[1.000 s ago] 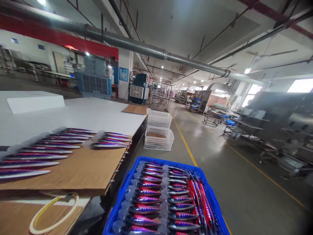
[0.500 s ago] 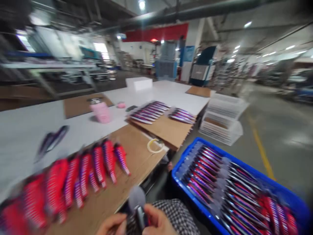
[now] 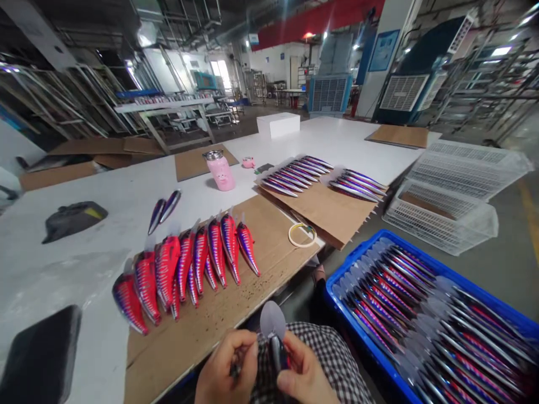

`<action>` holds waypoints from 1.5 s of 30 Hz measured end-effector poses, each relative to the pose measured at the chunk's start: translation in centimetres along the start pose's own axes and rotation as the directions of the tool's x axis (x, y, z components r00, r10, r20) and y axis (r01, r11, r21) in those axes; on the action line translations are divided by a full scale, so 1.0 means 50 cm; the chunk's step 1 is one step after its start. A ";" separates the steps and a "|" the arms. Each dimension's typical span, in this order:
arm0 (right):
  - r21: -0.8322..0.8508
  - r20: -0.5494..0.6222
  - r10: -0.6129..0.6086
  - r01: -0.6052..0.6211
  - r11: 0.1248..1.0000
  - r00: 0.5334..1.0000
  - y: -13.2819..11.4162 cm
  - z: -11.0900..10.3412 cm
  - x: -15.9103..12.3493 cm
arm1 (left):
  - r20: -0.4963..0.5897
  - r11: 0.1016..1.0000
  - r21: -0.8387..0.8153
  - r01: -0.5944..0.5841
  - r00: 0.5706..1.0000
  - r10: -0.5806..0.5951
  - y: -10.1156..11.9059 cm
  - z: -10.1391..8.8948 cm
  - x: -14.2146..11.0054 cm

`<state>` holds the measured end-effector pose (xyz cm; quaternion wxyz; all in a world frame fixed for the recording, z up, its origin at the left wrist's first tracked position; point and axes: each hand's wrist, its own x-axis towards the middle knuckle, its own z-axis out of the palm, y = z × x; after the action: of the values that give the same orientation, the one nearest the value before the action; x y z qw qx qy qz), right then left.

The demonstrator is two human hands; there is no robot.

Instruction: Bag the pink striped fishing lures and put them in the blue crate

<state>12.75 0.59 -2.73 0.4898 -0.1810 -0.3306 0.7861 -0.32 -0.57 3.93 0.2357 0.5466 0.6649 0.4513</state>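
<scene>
My right hand [image 3: 309,373] grips a dark, shiny fishing lure [image 3: 275,352] above my lap, its round clear lip [image 3: 273,320] pointing up. Just left of it, my left hand [image 3: 229,367] is closed, thumb and forefinger pressed together; whatever may be between them is too small to make out. On the cardboard [image 3: 269,224] in front lies a row of red and purple striped lures [image 3: 200,261]. Two more lures [image 3: 164,210] rest on the white table [image 3: 96,258] behind that row.
To my right stands a blue crate [image 3: 337,280] full of lures. More lures [image 3: 298,174] lie on a farther cardboard sheet [image 3: 324,213], near a cream ring [image 3: 302,235]. A pink bottle [image 3: 221,171], a dark phone-like slab [image 3: 42,353] and white baskets [image 3: 442,213] are around.
The view has swung left and steadied, so the table's things sit farther right and the dark slab shows. The lure stays in my right hand; both hands remain close together.
</scene>
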 end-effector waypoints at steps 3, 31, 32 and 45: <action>-0.017 -0.001 0.008 -0.008 1.000 1.000 -0.010 0.004 -0.006 | 0.009 0.999 0.008 -0.049 0.999 0.049 0.015 0.002 0.002; -0.023 -0.085 0.089 -0.092 0.996 0.992 -0.024 0.020 -0.015 | 0.159 0.997 -0.079 0.019 0.987 -0.007 -0.016 -0.002 -0.017; -0.030 -0.090 0.088 -0.091 0.995 0.992 -0.022 0.019 -0.016 | 0.172 0.998 -0.057 -0.005 0.985 0.015 -0.016 -0.004 -0.014; 0.046 -0.051 0.140 -0.138 0.989 0.989 -0.022 0.033 -0.012 | -0.004 0.989 -0.100 -0.112 0.994 0.113 -0.017 -0.018 -0.008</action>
<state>12.73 -0.19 -0.82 0.4464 -0.2146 -0.2872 0.8199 -1.38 -1.27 3.57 0.2374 0.5711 0.6094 0.4961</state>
